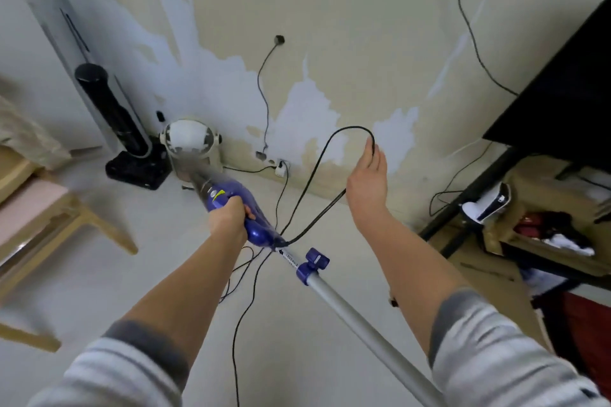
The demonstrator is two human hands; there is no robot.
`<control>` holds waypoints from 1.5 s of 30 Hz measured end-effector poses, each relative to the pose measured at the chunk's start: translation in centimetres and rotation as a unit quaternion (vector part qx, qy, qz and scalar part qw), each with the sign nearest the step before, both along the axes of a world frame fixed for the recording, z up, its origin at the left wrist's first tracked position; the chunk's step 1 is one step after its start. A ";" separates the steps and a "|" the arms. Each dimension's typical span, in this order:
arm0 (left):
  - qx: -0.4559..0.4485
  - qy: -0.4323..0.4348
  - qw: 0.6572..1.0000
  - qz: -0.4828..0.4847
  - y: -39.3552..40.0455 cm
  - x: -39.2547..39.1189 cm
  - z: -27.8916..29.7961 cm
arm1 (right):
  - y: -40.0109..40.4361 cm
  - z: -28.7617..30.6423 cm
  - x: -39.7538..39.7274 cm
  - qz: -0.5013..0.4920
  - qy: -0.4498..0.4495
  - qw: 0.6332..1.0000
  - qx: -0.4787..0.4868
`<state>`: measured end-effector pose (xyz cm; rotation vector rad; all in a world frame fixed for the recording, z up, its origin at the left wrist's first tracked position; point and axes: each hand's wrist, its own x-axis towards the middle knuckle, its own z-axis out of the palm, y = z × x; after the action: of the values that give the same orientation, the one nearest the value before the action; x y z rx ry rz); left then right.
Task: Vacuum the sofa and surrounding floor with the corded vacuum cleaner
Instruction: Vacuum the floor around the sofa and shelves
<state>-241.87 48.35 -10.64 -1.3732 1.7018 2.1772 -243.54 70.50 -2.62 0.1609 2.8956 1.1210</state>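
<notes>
The wall (330, 26) fills the far side of the view, its beige paint peeled away in pale patches, and it meets the light floor (297, 324) along a line running behind both hands. A dark television (568, 92) juts in at the right edge, standing on a black-framed stand (463, 215) whose lower shelf holds a cardboard box (509, 235) of odds and ends. In the far left corner of the floor a tall grey upright cleaner (99, 82) leans against the wall on its black base, and a wooden chair (49, 218) with a pink seat sits along the left edge.

The corded vacuum cleaner (238, 205) is held in mid-air over the middle of the floor, its blue body pointing toward the far left corner and its silver tube (363, 320) running back toward the near right corner. Its clear front part looks blurred, so what it ends in is hard to make out. A small white round appliance (190, 139) sits on the floor by the wall, just behind that blurred end.

The left hand (231, 213) has its fingers curled tight around the blue handle. The right hand (368, 182) is raised near the wall, fingers bent and pinching a loop of the black cord (317, 162), which runs down to the rear of the blue body. Thinner cables (261, 76) hang down the wall to sockets (281, 168) at the floor's far edge.
</notes>
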 end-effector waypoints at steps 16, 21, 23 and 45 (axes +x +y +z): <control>-0.106 -0.035 0.989 -0.095 3.2 4.2 -5.9 | 4.8 -11.5 9.3 -0.152 -0.205 0.893 -0.370; -0.116 -0.059 0.991 -0.011 -0.7 7.9 -7.0 | 0.1 -15.1 10.7 -0.111 -0.277 0.866 -0.401; -0.108 -0.063 0.992 0.024 -2.2 9.2 -7.0 | -2.6 -16.2 11.2 -0.090 -0.301 0.851 -0.421; 0.086 -0.054 0.872 0.479 -30.9 33.8 -15.5 | -41.0 -20.2 26.6 0.269 -0.548 0.741 -0.281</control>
<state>-208.10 17.50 -26.13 -2.5804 0.7696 2.4463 -216.97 29.45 -22.82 -1.0288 1.9782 0.0949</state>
